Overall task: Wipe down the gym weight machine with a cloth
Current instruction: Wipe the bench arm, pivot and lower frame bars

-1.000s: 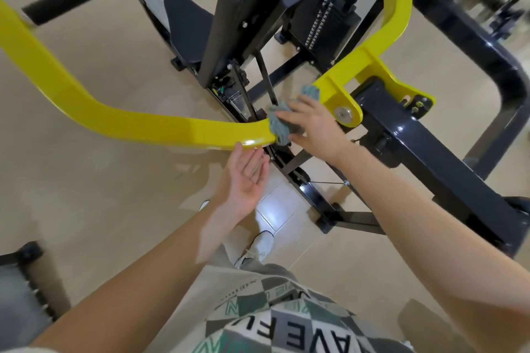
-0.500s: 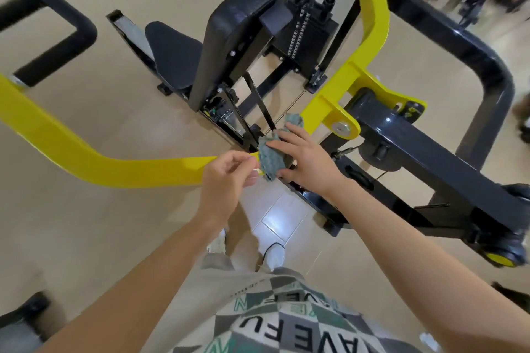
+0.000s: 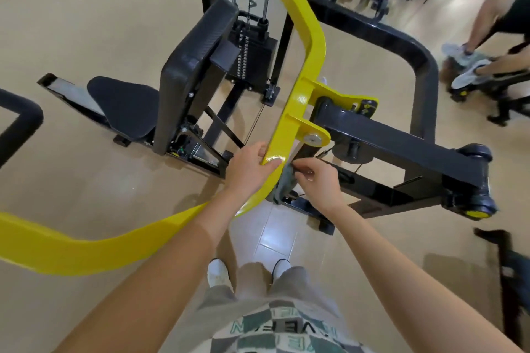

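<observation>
The weight machine has a bent yellow lever arm [image 3: 304,71] running from the lower left up through the middle, a black seat [image 3: 126,103] and back pad [image 3: 195,66], and a black frame beam [image 3: 401,140]. My left hand [image 3: 249,169] grips the yellow arm at its bend, thumb on top. Just right of it, my right hand [image 3: 318,180] pinches a grey cloth [image 3: 284,183] that hangs against the underside of the yellow arm. Most of the cloth is hidden behind the arm and my fingers.
The weight stack [image 3: 252,57] with its guide rods stands behind the back pad. Another person's legs and shoes [image 3: 470,66] are at the upper right on other equipment. A black padded bar [image 3: 20,120] sits at the left, and more dark gear [image 3: 510,266] at the lower right.
My left hand has moved up and taken hold of the yellow arm. My right hand with the cloth has shifted under the arm, near the pivot. The view has tilted upward.
</observation>
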